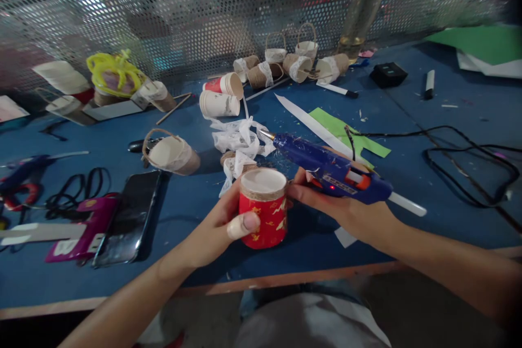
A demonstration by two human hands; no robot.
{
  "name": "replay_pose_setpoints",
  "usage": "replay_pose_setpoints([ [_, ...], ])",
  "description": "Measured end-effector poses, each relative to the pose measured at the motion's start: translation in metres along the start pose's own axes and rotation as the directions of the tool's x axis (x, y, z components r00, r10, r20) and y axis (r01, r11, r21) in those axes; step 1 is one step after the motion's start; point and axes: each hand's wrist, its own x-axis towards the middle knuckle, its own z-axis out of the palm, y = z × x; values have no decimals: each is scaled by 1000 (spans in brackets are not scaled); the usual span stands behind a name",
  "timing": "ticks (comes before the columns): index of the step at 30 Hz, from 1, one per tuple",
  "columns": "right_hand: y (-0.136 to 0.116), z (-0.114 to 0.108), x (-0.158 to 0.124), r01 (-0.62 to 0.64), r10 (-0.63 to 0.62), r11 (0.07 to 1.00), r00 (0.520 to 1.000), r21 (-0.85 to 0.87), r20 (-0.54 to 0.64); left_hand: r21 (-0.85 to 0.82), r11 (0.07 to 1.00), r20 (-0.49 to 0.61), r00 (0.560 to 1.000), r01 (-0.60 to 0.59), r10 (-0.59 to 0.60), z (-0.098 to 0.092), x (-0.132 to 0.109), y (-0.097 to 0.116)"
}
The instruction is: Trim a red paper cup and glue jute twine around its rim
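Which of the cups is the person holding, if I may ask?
The red, gold-patterned cup in the left hand, twine round its top; the other cups are unheld.

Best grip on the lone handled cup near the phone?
I'd pinch the top of the handle, coming from above: that thin loop rises past the rim of the handled cup. The phone lies to the cup's near left, so a low approach there looks poorer. The left hand is closer, but it holds the red cup.
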Motion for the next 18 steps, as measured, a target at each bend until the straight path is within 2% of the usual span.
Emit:
replay_pose_setpoints([
  [2, 1, -1, -1, 16, -16, 999, 1000, -49, 2, -18, 1000, 6, 1000, 7, -7, 2, 2, 2],
  [5, 4, -3, -1, 40, -45, 993, 998, -111, -43, 0, 1000, -76, 997, 15, -15, 4, 5, 3],
  [8, 11, -4, -1, 28, -33, 998, 996, -54, -83, -19, 1000, -121, 993, -5, 3, 3, 6, 4],
  [11, 18, -5, 0, 0, 1, 1000, 999, 24, -42, -73, 994, -147, 987, -78, 67, 3, 5, 5],
  [13, 22, -5, 2, -25, 26, 999, 999, 43, -28, -142, 983, -120, 988, -116, 100, 4, 5, 6],
  [15, 23, -5, 5, -57, 60, 998, 996, 36, -70, -196, 969, -45, 989, -149, 143, 6, 5, 9],
  [18, 21, -7, 10, -120, 120, 993, 984, 8, -130, -243, 951, 5, 980, -190, 197, 8, 7, 13],
])
